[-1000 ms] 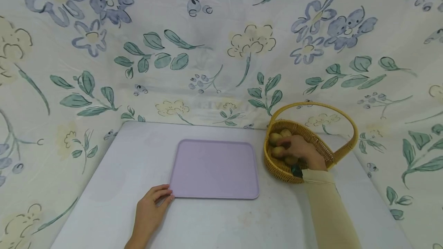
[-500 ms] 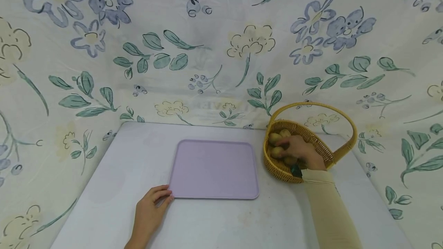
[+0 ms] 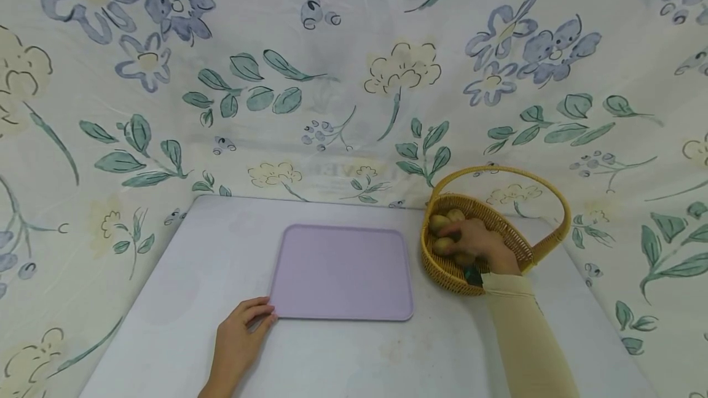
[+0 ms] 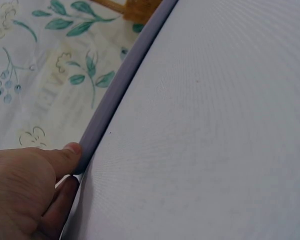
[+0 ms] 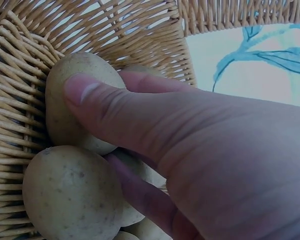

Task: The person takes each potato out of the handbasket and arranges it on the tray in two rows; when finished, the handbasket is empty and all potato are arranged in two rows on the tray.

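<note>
Pinching the tray at its near left corner, the left hand's fingers have tabletop stretching in front and leftward. Just past the tray's right edge, the right hand's fingers grip a potato among others in the basket, its handle arching up. Behind hangs a floral sheet, its faint letters too blurred to read.

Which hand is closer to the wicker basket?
Right. The right hand is inside the wicker basket, gripping a potato; the left hand holds the lilac tray's near left corner, with the tray between it and the basket.
</note>
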`<state>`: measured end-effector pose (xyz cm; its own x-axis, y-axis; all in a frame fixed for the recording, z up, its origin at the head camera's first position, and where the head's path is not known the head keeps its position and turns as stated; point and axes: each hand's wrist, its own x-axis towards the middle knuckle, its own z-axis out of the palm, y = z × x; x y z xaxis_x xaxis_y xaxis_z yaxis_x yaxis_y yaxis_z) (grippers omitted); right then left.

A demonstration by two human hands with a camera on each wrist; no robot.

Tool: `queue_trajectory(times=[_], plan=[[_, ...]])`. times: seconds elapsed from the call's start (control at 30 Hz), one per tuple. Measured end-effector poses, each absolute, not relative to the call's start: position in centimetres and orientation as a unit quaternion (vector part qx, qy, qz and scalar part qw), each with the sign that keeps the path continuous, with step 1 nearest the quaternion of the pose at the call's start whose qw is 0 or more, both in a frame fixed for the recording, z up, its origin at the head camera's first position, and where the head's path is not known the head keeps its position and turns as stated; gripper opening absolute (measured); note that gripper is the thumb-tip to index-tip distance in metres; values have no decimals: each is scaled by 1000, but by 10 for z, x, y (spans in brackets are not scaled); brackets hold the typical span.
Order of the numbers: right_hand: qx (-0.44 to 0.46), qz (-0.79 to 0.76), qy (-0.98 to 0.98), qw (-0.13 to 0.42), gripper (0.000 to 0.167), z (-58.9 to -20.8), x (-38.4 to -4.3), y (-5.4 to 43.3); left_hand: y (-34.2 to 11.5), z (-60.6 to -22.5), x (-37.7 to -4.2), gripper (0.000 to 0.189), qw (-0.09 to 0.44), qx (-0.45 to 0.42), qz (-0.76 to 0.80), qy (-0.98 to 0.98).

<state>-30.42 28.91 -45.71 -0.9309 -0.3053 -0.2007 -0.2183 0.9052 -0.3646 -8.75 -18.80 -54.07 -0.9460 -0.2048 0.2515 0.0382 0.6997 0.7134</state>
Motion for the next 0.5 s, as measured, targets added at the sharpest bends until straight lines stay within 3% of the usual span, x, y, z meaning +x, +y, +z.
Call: queue_trajectory(times=[0.5], plan=[[-169,-188,961,117,35,-453,-300,286,-192,-548,-90,17,161,54,-372,-913]])
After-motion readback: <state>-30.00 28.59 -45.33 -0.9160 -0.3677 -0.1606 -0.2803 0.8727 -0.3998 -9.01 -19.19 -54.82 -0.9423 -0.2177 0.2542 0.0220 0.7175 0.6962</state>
